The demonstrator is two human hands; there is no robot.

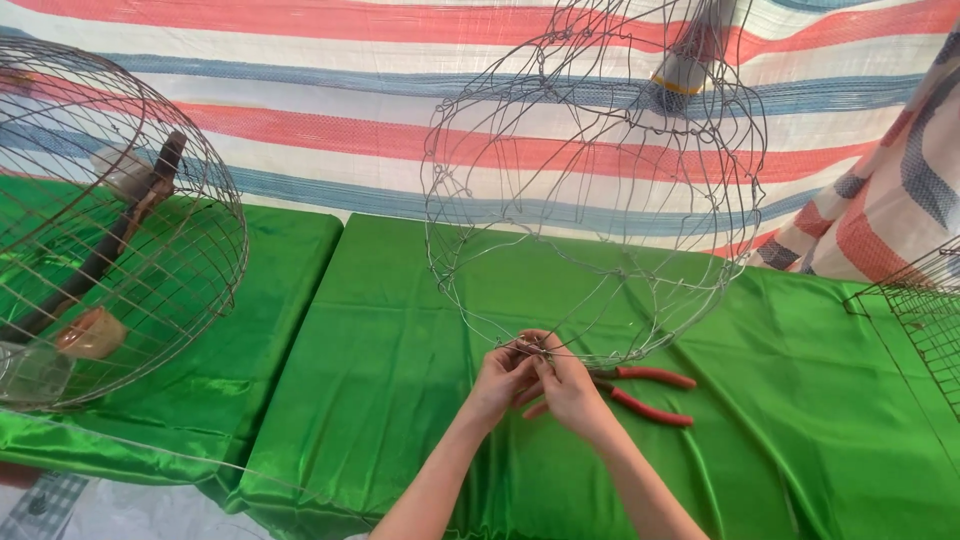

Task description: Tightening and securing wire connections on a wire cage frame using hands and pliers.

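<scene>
An unfinished round wire cage frame hangs over the green cloth table. My left hand and my right hand meet at its lower rim, fingers pinched on the thin wire there. Red-handled pliers lie on the cloth just right of my right hand, not held. The frame's top hangs from a grey hook or handle near the upper edge.
A finished domed wire cage with a dark perch and small cups inside stands at the left. A flat wire grid panel lies at the right edge. A striped red, white and blue tarp hangs behind.
</scene>
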